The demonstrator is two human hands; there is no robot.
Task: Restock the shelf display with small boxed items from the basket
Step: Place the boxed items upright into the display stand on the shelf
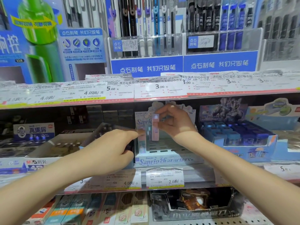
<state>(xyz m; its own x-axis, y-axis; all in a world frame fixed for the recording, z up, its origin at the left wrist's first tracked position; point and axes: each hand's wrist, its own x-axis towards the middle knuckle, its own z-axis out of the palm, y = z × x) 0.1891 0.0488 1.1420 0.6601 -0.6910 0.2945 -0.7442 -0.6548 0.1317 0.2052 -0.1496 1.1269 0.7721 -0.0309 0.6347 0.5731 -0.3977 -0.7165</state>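
**Two hands at the tiered display tray, middle shelf**

We see the middle shelf (201,176) running under both forearms, its front edge lined with price labels (164,177) directly below the hands. Above the hands, an upper shelf edge carries more labels, and behind it stand pen racks (146,30). To the right of the right hand sits a blue carton of dark blue items (240,135); to the left of the left hand lies an open white carton (53,148).

Between the two hands stands the pale display tray (168,155), lettered "Sanrio" along its front, with rows of slots mostly unfilled. The right hand (175,122) reaches in from the right, its thumb and fingers pinching the top of a slim pink box (155,129) held upright over the tray's rear rows. The left hand (113,146) reaches in from the left with fingers curled, its fingertips (139,132) pinching a pale blue box (142,142) standing upright at the tray's left side, just beside the pink box.
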